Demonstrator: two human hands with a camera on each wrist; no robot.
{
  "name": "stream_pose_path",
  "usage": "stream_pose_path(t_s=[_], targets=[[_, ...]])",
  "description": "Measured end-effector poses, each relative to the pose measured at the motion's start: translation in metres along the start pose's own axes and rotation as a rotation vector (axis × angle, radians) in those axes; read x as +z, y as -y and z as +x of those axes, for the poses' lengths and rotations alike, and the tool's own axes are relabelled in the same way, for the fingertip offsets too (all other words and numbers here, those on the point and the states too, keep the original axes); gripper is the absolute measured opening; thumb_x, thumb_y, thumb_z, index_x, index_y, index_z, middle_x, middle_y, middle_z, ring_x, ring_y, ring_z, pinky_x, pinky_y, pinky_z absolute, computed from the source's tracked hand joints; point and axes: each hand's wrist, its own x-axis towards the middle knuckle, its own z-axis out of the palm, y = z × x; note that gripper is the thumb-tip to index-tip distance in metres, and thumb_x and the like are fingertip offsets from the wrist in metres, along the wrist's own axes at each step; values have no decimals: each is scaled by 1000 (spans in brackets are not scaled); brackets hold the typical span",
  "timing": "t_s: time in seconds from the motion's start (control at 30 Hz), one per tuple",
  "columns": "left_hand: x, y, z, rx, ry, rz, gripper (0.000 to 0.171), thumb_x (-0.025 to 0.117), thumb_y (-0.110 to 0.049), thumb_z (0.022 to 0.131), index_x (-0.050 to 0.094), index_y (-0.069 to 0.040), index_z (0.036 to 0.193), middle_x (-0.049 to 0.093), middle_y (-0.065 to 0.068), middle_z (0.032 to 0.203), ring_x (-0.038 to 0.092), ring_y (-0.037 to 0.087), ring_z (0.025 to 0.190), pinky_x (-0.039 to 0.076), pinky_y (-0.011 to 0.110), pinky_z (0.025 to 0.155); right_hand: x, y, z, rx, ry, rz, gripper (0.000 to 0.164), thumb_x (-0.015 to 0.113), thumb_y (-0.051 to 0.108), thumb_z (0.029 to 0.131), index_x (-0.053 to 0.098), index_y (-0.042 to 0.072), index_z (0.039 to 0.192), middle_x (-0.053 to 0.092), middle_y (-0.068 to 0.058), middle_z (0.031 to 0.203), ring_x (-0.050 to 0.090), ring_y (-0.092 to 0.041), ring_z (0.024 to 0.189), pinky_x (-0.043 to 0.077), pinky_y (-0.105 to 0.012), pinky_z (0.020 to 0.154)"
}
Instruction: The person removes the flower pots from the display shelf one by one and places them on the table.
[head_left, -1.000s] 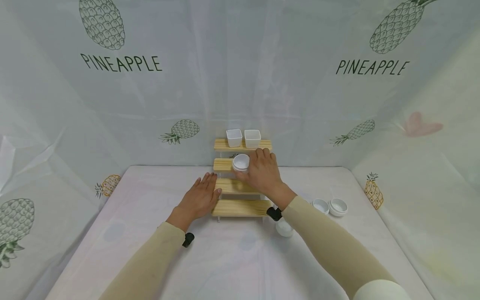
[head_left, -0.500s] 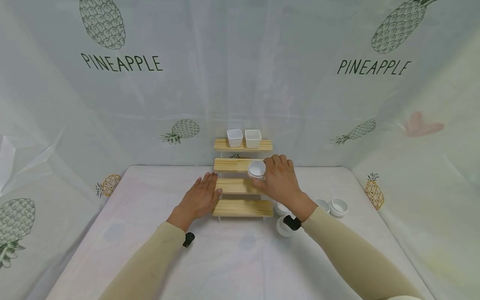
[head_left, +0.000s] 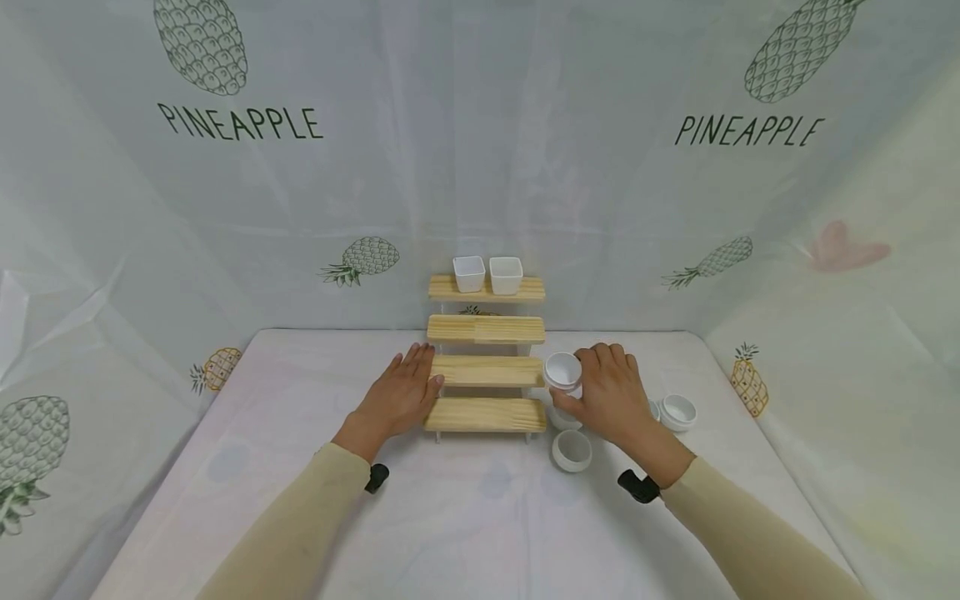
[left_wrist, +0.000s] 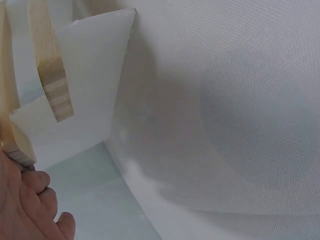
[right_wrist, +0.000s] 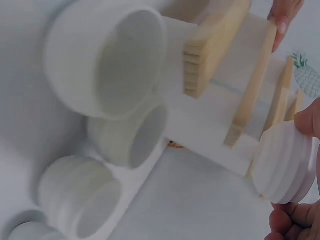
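My left hand [head_left: 401, 392] rests against the left side of a tiered wooden stand [head_left: 487, 372], its fingers mostly straight. In the left wrist view, that hand [left_wrist: 25, 210] touches the end of a board [left_wrist: 20, 147]. Between thumb and fingers, my right hand [head_left: 615, 396] grips a small white round bowl [head_left: 562, 372], held just right of the stand above the table. Ridged sides show on this bowl [right_wrist: 282, 162] in the right wrist view. Two white square cups [head_left: 469, 276] stand side by side on the top tier; the lower tiers hold nothing visible.
A white round bowl [head_left: 572, 451] stands on the table by the stand's lower right corner. Another bowl [head_left: 566, 419] sits behind it, partly covered by the held one. Farther right is a bowl [head_left: 678, 412] with one beside it, mostly hidden. A pineapple-print curtain [head_left: 487, 167] hangs behind.
My right hand has carried the bowl from the second tier from the top, right and toward me, off the stand. The left hand has stayed in place.
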Motion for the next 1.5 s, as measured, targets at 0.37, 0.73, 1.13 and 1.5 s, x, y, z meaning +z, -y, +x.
stream_pose_path(t_s=[0.37,0.73,1.13,1.5], targets=[[0,2,0,14,-10,-4,72,21,-47,116,11,1,168,16,19,175,12,34,164,15,53,134,-7,-23,-53,-16,15,24,61,84,43,77,64,-5,110,64,-18,99,55,-37,91,40,-42,73],[-1,1,-1,17,-8,-21,72,20,-47,116,10,2,168,16,19,176,11,34,165,14,53,134,-7,-40,-94,-51,35,25,59,82,42,75,64,-2,110,64,-13,99,54,-31,89,39,-39,72],[2,2,2,20,-17,-22,72,20,-48,116,11,1,168,17,18,176,11,33,165,14,53,134,11,-55,-124,-79,31,41,63,80,46,77,65,-3,113,63,-13,102,53,-30,90,42,-43,75],[1,1,3,17,-14,-29,72,21,-47,116,10,1,168,16,18,176,10,33,165,13,53,134,26,-63,-134,-82,79,28,69,67,59,94,63,-6,118,62,-17,109,56,-38,101,48,-53,83]])
